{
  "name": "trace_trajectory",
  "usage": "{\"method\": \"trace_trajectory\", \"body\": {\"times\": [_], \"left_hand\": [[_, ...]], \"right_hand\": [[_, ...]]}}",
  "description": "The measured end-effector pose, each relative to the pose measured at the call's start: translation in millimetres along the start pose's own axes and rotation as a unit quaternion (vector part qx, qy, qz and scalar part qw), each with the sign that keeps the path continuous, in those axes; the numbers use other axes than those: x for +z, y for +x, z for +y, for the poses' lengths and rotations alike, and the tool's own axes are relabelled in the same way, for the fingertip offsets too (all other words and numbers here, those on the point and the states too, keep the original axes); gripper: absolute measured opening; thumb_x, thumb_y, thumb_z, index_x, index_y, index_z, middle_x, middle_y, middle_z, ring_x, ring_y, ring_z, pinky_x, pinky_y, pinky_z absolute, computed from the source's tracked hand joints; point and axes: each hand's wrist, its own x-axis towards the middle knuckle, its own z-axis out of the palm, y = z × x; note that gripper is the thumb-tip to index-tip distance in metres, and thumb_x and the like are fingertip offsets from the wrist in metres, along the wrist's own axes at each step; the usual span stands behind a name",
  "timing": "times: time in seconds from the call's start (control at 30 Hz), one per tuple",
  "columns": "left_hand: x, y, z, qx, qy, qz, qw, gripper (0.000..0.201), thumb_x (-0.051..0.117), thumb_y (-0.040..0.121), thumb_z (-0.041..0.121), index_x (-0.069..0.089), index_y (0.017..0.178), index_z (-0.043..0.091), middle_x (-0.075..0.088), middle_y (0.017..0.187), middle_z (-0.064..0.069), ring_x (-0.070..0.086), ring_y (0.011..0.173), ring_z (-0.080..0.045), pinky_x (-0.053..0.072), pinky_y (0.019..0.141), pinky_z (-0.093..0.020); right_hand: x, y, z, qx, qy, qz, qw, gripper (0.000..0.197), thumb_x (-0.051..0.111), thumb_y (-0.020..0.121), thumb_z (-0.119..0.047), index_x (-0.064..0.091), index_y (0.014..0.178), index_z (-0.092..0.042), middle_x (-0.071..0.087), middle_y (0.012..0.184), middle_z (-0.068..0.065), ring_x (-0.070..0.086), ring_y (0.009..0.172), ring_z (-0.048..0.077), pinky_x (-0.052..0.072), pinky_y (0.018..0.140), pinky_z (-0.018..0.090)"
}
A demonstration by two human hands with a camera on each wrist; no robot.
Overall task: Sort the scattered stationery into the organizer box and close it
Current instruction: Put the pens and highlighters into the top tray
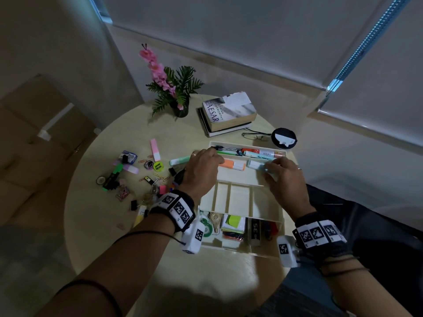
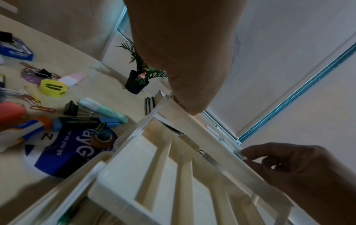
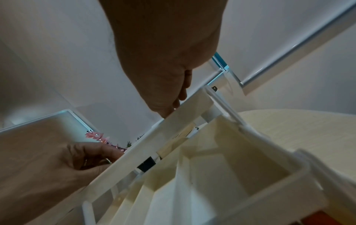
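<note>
The white tiered organizer box [image 1: 238, 197] stands open on the round table [image 1: 96, 213]. Its top tray [image 1: 281, 154] holds pens and an orange highlighter [image 1: 231, 165]. My left hand [image 1: 206, 161] grips that tray's left end, thumb on the rim [image 2: 212, 141]. My right hand [image 1: 274, 170] curls its fingers over the rim [image 3: 158, 140] at the right end, beside a pale blue highlighter [image 1: 256, 165]. Left of the box lie a mint highlighter [image 1: 179, 160], a pink highlighter [image 1: 155, 149], a green sharpener [image 1: 158, 166], clips and tape.
A stack of books [image 1: 229, 113] and a potted plant [image 1: 180, 106] stand at the table's far side. Glasses [image 1: 256, 136] and a black round lid [image 1: 283, 138] lie behind the box. The lowest tray [image 1: 233, 223] holds sticky notes and correction tape.
</note>
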Motion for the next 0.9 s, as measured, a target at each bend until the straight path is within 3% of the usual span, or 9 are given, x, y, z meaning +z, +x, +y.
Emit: {"method": "trace_trajectory", "body": {"times": [0.2, 0.33, 0.43, 0.57, 0.67, 0.73, 0.83, 0.9], "left_hand": [[-8.8, -35.0, -7.1, 0.029, -0.086, 0.035, 0.995, 0.018, 0.063, 0.092, 0.011, 0.074, 0.105, 0.015, 0.061, 0.105, -0.001, 0.057, 0.105, -0.024, 0.047, 0.088, -0.041], [-18.0, -71.9, -24.1, 0.050, -0.149, 0.031, 0.987, 0.017, 0.058, 0.097, 0.006, 0.074, 0.105, 0.009, 0.059, 0.108, -0.003, 0.056, 0.105, -0.023, 0.050, 0.087, -0.038], [-30.3, -103.7, -49.4, 0.010, -0.183, 0.055, 0.981, 0.017, 0.061, 0.095, 0.001, 0.074, 0.102, 0.008, 0.059, 0.109, -0.004, 0.058, 0.106, -0.021, 0.050, 0.093, -0.031], [-44.2, -157.1, -121.3, -0.102, -0.191, 0.051, 0.975, 0.021, 0.061, 0.094, 0.000, 0.074, 0.104, 0.013, 0.060, 0.108, 0.002, 0.062, 0.101, -0.017, 0.054, 0.089, -0.035], [-52.6, -202.9, -177.4, -0.148, -0.192, 0.035, 0.970, 0.025, 0.062, 0.093, -0.003, 0.074, 0.102, 0.017, 0.061, 0.102, 0.007, 0.063, 0.092, -0.009, 0.056, 0.082, -0.036], [-56.6, -231.0, -204.4, -0.183, -0.187, 0.008, 0.965, 0.027, 0.063, 0.092, -0.002, 0.074, 0.101, 0.021, 0.062, 0.100, 0.010, 0.064, 0.089, -0.007, 0.058, 0.081, -0.037], [-57.6, -266.7, -231.6, -0.201, -0.179, -0.040, 0.962, 0.030, 0.066, 0.093, -0.001, 0.073, 0.100, 0.028, 0.062, 0.097, 0.014, 0.063, 0.083, -0.005, 0.058, 0.075, -0.037], [-56.4, -282.9, -242.6, -0.207, -0.192, -0.056, 0.958, 0.031, 0.067, 0.093, 0.000, 0.072, 0.099, 0.030, 0.064, 0.095, 0.013, 0.063, 0.082, -0.006, 0.058, 0.074, -0.038]], "right_hand": [[7.6, 9.2, 0.8, 0.017, 0.054, -0.005, 0.998, 0.017, 0.076, 0.093, -0.007, 0.081, 0.109, -0.008, 0.071, 0.118, 0.012, 0.067, 0.105, 0.031, 0.059, 0.094, 0.046], [13.9, 11.0, -2.3, 0.002, 0.025, -0.010, 1.000, 0.022, 0.074, 0.091, 0.000, 0.078, 0.112, -0.007, 0.071, 0.119, 0.015, 0.063, 0.109, 0.036, 0.055, 0.098, 0.048], [11.3, 2.5, -16.4, 0.008, 0.021, 0.017, 1.000, 0.025, 0.072, 0.089, 0.004, 0.076, 0.111, -0.006, 0.069, 0.118, 0.018, 0.058, 0.109, 0.038, 0.051, 0.097, 0.049], [13.2, -16.8, -70.8, 0.006, 0.042, 0.039, 0.998, 0.022, 0.071, 0.091, 0.000, 0.072, 0.112, -0.006, 0.067, 0.115, 0.018, 0.057, 0.110, 0.038, 0.046, 0.096, 0.046], [28.8, -33.8, -132.3, -0.050, 0.092, -0.007, 0.994, 0.022, 0.072, 0.088, 0.003, 0.071, 0.108, -0.007, 0.067, 0.108, 0.012, 0.059, 0.100, 0.030, 0.048, 0.086, 0.040], [46.6, -39.5, -174.4, -0.068, 0.134, -0.078, 0.986, 0.020, 0.073, 0.088, 0.001, 0.071, 0.104, -0.011, 0.066, 0.099, 0.005, 0.061, 0.085, 0.022, 0.051, 0.074, 0.036], [85.3, -36.2, -231.7, -0.038, 0.163, -0.171, 0.971, 0.011, 0.072, 0.089, -0.005, 0.071, 0.092, -0.016, 0.070, 0.084, 0.000, 0.062, 0.069, 0.016, 0.054, 0.064, 0.036], [116.8, -28.9, -257.1, 0.005, 0.162, -0.206, 0.965, 0.006, 0.070, 0.093, -0.011, 0.072, 0.091, -0.016, 0.075, 0.084, 0.001, 0.067, 0.069, 0.017, 0.056, 0.064, 0.034]]}}
